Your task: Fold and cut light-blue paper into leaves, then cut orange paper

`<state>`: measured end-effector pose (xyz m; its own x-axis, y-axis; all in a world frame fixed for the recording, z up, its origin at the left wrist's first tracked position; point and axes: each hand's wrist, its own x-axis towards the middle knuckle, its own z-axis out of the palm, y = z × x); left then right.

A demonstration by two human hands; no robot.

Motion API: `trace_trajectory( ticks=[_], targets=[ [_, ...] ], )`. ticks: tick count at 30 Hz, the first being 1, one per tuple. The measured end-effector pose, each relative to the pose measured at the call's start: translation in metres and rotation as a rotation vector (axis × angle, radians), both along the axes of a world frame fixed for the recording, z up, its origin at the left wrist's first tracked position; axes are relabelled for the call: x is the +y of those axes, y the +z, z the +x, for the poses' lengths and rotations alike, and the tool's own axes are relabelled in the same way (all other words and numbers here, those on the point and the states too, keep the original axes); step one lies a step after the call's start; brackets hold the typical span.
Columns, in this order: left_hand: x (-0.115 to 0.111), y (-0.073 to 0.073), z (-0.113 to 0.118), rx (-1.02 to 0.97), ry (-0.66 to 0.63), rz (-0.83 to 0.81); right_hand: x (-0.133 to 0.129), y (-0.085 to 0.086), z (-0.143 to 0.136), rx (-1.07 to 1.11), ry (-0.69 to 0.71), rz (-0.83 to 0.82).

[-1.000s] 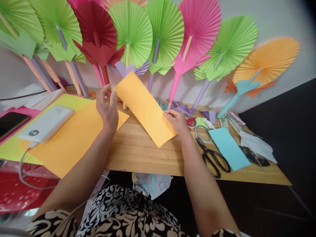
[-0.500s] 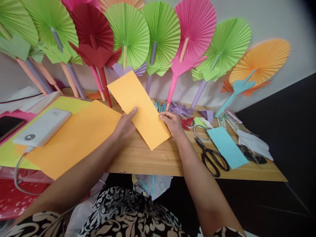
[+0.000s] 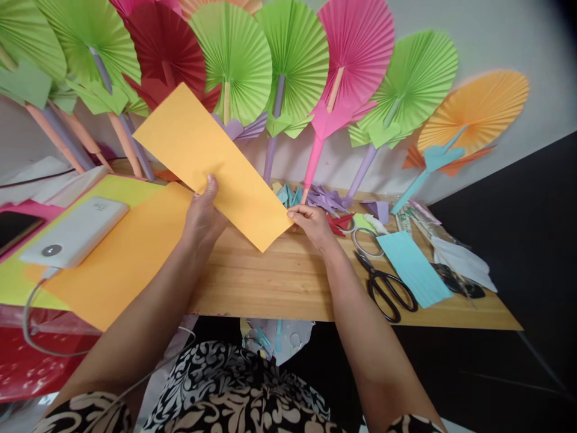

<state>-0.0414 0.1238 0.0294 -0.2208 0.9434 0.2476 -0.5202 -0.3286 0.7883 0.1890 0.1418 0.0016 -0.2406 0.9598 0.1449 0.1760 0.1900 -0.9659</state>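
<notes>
A flat rectangle of orange paper (image 3: 216, 162) is held up in the air, slanting from upper left to lower right. My left hand (image 3: 205, 210) grips its lower edge, thumb on the front and the other fingers hidden behind it. With thumb and fingertips, my right hand (image 3: 311, 222) pinches the paper's right end near the corner. Beneath my left forearm lies a larger orange sheet (image 3: 135, 258) on top of yellow-green paper (image 3: 18, 288). Black-handled scissors (image 3: 387, 288) rest on the wooden table (image 3: 270, 288), to the right of my right forearm.
Pleated paper fans, among them a pink one (image 3: 356, 54) and an orange one (image 3: 473, 114), lean along the wall. A white power bank (image 3: 76, 231) with a cable sits at left. On the right are a tape roll (image 3: 367, 242), folded blue paper (image 3: 415, 267) and purple paper pieces (image 3: 327, 198).
The orange paper has swung up and to the left, now reaching farther left and lying at a flatter slant. My left hand moved left with it; my right hand shifted only slightly.
</notes>
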Motion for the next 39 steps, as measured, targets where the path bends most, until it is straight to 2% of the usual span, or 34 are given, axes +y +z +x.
trace_trajectory(
  ticks=[2, 5, 10, 14, 17, 19, 23, 26, 28, 31, 39],
  targets=[
    [0.001, 0.002, -0.004, -0.026, 0.02, 0.022, 0.001, 0.001, 0.003, -0.025, 0.025, -0.012],
    [0.001, 0.004, -0.006, -0.091, -0.016, 0.024, 0.004, 0.0, 0.01, -0.076, 0.032, -0.012],
    [-0.002, 0.005, -0.004, -0.188, -0.079, -0.009, 0.01, -0.001, 0.02, -0.176, -0.101, 0.062],
    [-0.005, 0.003, 0.004, -0.238, -0.136, -0.055, 0.002, 0.008, 0.012, -0.166, -0.154, 0.195],
    [-0.01, 0.001, 0.014, -0.218, -0.221, -0.075, -0.01, 0.013, -0.002, -0.099, -0.047, 0.245],
    [-0.014, -0.001, 0.02, -0.181, -0.291, -0.079, -0.013, 0.012, -0.009, -0.049, -0.011, 0.211],
    [-0.019, -0.004, 0.023, -0.09, -0.503, -0.033, -0.006, 0.005, -0.011, 0.226, -0.163, 0.129],
    [-0.017, -0.008, 0.02, -0.052, -0.626, 0.015, 0.006, 0.002, 0.002, 0.535, -0.16, 0.027],
    [-0.015, -0.011, 0.019, -0.039, -0.639, 0.018, 0.012, 0.0, 0.012, 0.641, -0.125, -0.024],
    [-0.012, -0.016, 0.019, -0.01, -0.662, 0.002, 0.017, -0.003, 0.023, 0.649, -0.111, -0.021],
    [-0.013, -0.022, 0.02, 0.033, -0.721, 0.008, 0.024, -0.013, 0.027, 0.722, -0.052, -0.038]
  ],
)
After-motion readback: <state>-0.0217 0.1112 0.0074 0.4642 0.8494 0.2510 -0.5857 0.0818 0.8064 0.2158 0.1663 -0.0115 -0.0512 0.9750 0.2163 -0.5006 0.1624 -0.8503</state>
